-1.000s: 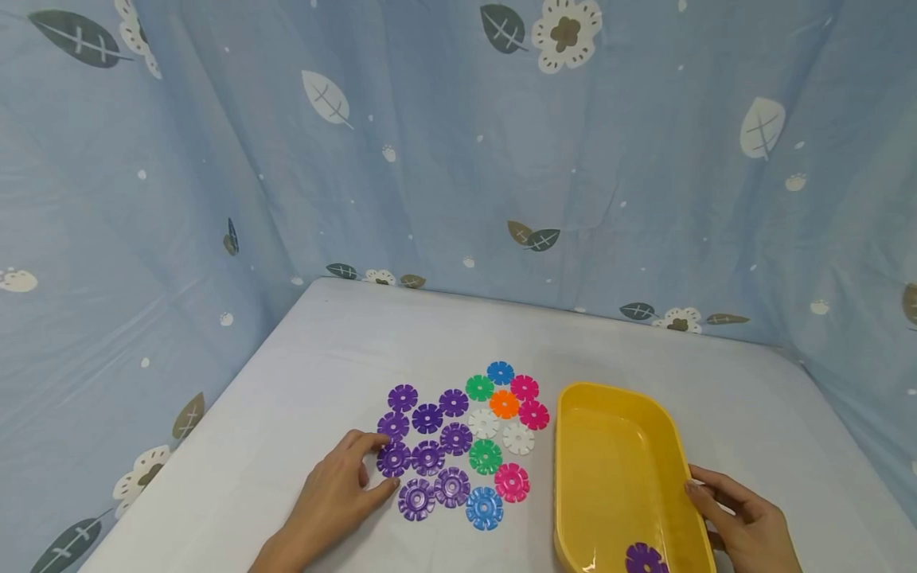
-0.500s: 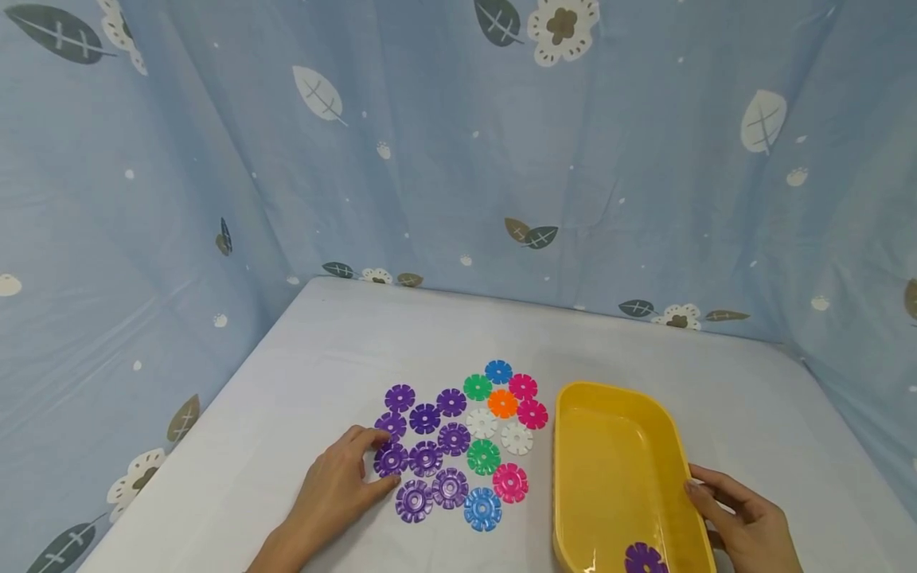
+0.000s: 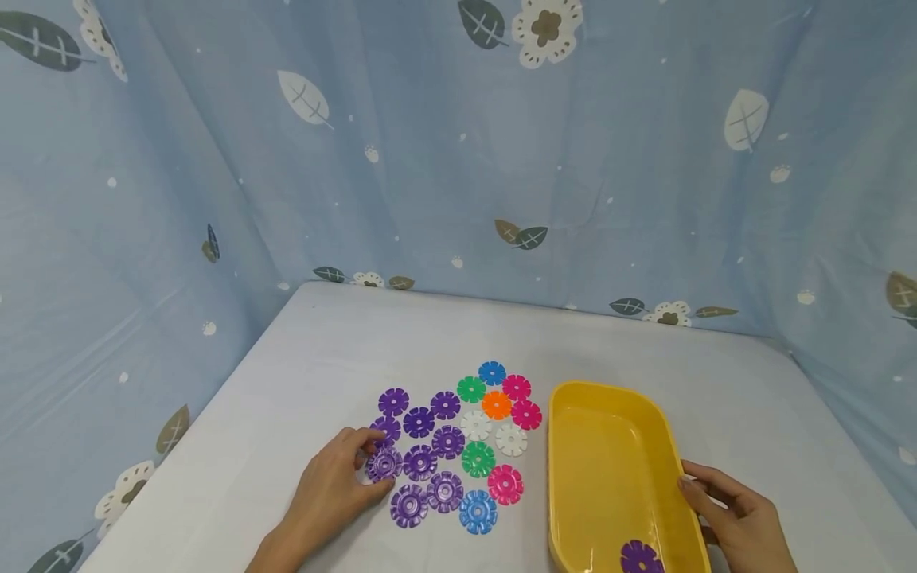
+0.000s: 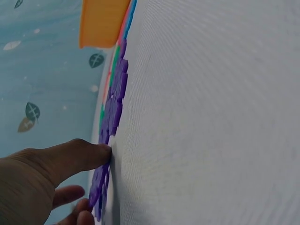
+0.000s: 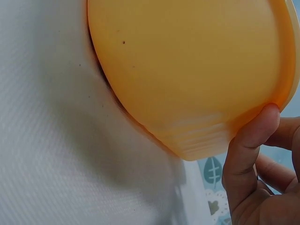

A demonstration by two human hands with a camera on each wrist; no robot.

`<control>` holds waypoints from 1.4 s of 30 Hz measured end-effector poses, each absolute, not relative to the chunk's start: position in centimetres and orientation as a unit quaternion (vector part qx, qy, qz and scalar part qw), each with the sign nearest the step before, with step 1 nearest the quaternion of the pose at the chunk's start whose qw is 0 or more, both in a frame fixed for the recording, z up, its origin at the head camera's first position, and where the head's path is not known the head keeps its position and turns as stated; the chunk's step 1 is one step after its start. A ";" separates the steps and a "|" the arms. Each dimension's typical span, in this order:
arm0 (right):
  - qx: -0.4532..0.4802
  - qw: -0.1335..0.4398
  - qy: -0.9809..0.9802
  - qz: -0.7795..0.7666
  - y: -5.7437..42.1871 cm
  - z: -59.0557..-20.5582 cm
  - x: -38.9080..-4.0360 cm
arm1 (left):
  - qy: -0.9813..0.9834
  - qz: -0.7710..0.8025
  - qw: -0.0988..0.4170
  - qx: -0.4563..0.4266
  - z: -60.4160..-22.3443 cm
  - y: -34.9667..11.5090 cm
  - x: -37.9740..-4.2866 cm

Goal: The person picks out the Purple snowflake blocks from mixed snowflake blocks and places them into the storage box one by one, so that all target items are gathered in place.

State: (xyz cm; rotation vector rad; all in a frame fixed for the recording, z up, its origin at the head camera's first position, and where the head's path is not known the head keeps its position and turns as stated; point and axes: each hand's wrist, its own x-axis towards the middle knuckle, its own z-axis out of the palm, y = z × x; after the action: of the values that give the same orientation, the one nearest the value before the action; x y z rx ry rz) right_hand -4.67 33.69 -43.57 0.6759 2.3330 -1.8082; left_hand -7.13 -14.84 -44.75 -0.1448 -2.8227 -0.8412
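Head view: L hand (image 3: pixel 331 481) is on the gripped purple disc (image 3: pixel 382 469) at the L edge of the cluster, thumb on the near side, fingertips on the far side, a pinch by the look of it. Vs 0.5 s ago: that disc now catches more glare & shows paler, prob. tipping up a bit; 2 frames back it looks flat & dark. Whole scene sits slightly further L in frame, so prob. head turn, not things sliding.

L wrist view: thumb tip meets the purple edge, other fingers just below; can't tell if disc is clear of the table (image 3: pixel 387 334).

R hand (image 3: pixel 745 521), no real change: fingers bent, holding the R side of yellow tray (image 3: pixel 602 477). Can't tell if any finger goes under.

Count: 8 other purple discs (image 3: pixel 423 469) beside it, 10 mixed-colour discs (image 3: pixel 507 446) between those & tray, 1 purple disc in tray (image 3: pixel 641 559). Tray's near end cut off, so maybe more.

Meaning, my guess: pick-up only just starting, work at an early stage; disc overlap at its far edge could snag.
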 end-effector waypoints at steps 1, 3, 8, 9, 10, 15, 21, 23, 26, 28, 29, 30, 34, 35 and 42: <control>0.224 0.056 0.769 -0.596 33.7 -43.6 -4.6 | -0.953 -0.280 0.101 -0.054 -44.7 -14.8 -7.2; 0.226 0.055 0.770 -0.594 33.7 -43.6 -4.6 | -0.953 -0.278 0.104 -0.061 -44.7 -14.7 -7.3; 0.222 0.057 0.781 -0.581 33.5 -43.6 -4.6 | -0.955 -0.279 0.084 -0.055 -44.4 -14.6 -7.1; 0.221 0.057 0.783 -0.578 33.5 -43.6 -4.6 | -0.956 -0.279 0.079 -0.053 -44.4 -14.5 -7.1; 0.221 0.058 0.785 -0.576 33.4 -43.7 -4.6 | -0.956 -0.278 0.075 -0.052 -44.3 -14.5 -7.1; 0.219 0.057 0.791 -0.569 33.3 -43.6 -4.7 | -0.957 -0.276 0.065 -0.056 -44.1 -14.6 -7.2; 0.224 0.061 0.784 -0.576 33.5 -43.6 -4.8 | -0.959 -0.275 0.044 -0.059 -43.9 -14.9 -7.3; 0.226 0.062 0.778 -0.583 33.6 -43.7 -4.8 | -0.959 -0.275 0.039 -0.059 -44.0 -15.0 -7.2; 0.232 0.064 0.769 -0.592 33.7 -43.7 -4.8 | -0.959 -0.271 0.037 -0.066 -44.0 -15.2 -7.1; 0.233 0.064 0.766 -0.595 33.7 -43.8 -4.8 | -0.961 -0.265 0.037 -0.075 -43.9 -15.3 -7.0; 0.234 0.064 0.766 -0.595 33.7 -43.8 -4.8 | -0.961 -0.262 0.036 -0.079 -43.8 -15.3 -7.0; 0.234 0.063 0.766 -0.595 33.7 -43.8 -4.8 | -0.962 -0.257 0.033 -0.084 -43.7 -15.4 -7.0; 0.228 0.059 0.768 -0.595 33.6 -43.8 -4.7 | -0.966 -0.238 0.017 -0.098 -43.5 -15.6 -6.9; 0.228 0.058 0.769 -0.595 33.6 -43.8 -4.7 | -0.966 -0.236 0.014 -0.102 -43.4 -15.7 -6.9; 0.223 0.055 0.775 -0.589 33.5 -43.8 -4.6 | -0.963 -0.235 0.011 -0.133 -43.4 -16.4 -6.9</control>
State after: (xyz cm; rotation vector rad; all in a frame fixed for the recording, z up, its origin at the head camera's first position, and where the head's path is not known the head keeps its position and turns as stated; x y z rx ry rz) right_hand -4.64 33.52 -43.82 0.6763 2.3529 -1.7879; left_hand -6.89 -16.35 -43.40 -0.4137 -3.0035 -0.7332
